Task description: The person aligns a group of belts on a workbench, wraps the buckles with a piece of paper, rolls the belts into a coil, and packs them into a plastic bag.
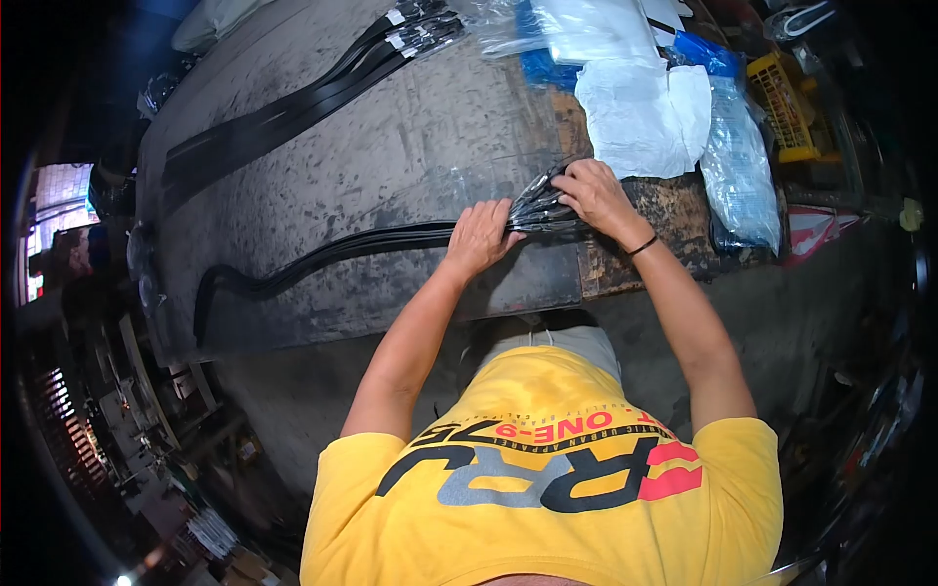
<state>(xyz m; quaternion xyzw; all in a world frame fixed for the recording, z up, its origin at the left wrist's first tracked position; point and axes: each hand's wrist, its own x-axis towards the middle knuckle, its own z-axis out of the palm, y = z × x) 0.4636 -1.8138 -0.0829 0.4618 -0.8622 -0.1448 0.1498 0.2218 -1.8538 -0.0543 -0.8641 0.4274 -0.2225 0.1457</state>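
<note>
At mid-frame, the left hand wraps its grip over a bundle of black strips on the surface, seemingly to steady it, while the right hand pinches the fanned ends. At upper right sits a yellow crate; from here I can't make out its contents.

The scuffed worktable, bundled black strips and yellow crate suggest a workshop.
</note>
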